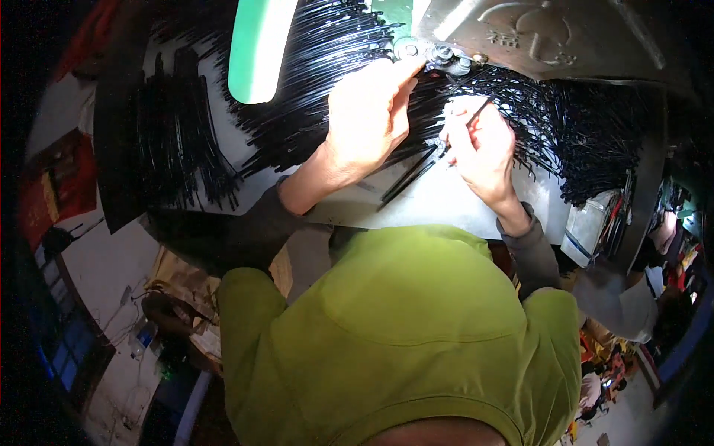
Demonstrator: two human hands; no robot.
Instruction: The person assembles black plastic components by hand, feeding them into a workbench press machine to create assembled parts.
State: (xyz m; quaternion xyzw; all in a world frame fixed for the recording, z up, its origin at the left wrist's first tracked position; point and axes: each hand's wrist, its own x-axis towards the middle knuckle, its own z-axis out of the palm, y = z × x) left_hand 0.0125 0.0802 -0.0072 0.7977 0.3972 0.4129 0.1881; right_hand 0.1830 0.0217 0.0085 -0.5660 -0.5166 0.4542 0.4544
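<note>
My left hand (366, 119) reaches up to a small metal mechanism (439, 56) with round shiny parts. Its fingers are drawn together there; whatever they hold is lost in the glare. To the right, my right hand (485, 152) pinches a thin black rod (482, 111) that sticks up between thumb and fingers. Between and below the hands, a few dark straight pieces (405, 181) lie slanted on the pale worktop (454, 201), meeting a shiny bit beside my right fingers. A large heap of thin black rods (312, 82) spreads behind my left hand.
More black rods lie bundled at left (182, 134) and tangled at right (595, 134). A metal cover (520, 33) with an embossed shape overhangs the mechanism. A green-edged lamp (260, 52) hangs at upper left. A pale container (587, 227) stands at the right edge.
</note>
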